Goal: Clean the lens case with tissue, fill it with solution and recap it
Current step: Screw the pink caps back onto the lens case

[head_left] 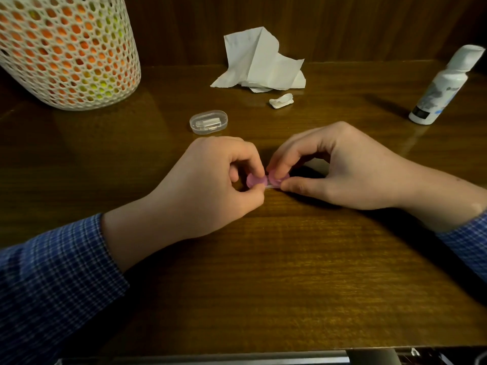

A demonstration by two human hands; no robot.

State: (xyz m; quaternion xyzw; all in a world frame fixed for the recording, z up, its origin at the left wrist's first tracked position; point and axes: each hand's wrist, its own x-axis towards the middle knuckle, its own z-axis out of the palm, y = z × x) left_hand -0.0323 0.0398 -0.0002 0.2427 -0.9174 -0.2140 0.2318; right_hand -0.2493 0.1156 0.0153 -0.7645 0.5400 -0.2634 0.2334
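Note:
A small lens case with two pink caps (257, 180) lies on the wooden table at the middle. My left hand (210, 180) pinches its left cap between thumb and fingers. My right hand (342, 167) pinches the right cap (276, 177) the same way. Both caps sit on the case. A crumpled white tissue (259, 61) lies at the back of the table, with a small wadded tissue piece (281, 100) in front of it. The white solution bottle (445, 85) stands at the far right with its cap on.
A white mesh basket (68, 48) with orange and yellow contents stands at the back left. A small clear plastic box (208, 121) lies just beyond my left hand. A dark wooden wall (342, 22) rises behind the table (263, 272). The table's front edge runs along the bottom.

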